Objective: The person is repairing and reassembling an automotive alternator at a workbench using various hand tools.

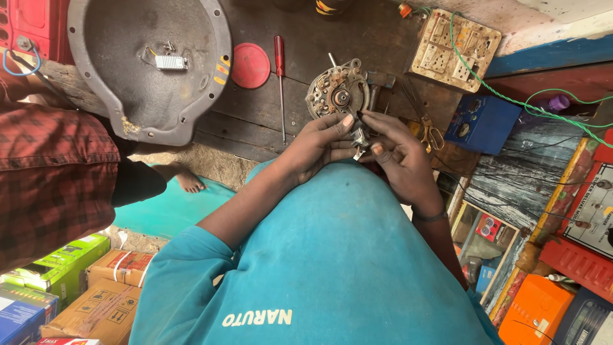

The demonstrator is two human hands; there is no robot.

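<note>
My left hand [319, 144] and my right hand [399, 156] meet in front of my teal shirt, and both pinch a small metal part [359, 139] between their fingertips. Just beyond the fingers, a worn round alternator [337, 94] with exposed windings and a centre bearing lies on the dark wooden bench [255, 115]. My left fingertips reach up to its lower edge. The part is mostly hidden by my fingers, so its shape is unclear.
A red-handled screwdriver [280, 64] and a red round lid [250, 65] lie left of the alternator. A large grey metal housing [150, 64] sits far left. A dirty switchboard [454, 50], a blue meter box [482, 122] and scissors [431, 131] are to the right. A person in a red checked shirt [51, 172] stands at the left.
</note>
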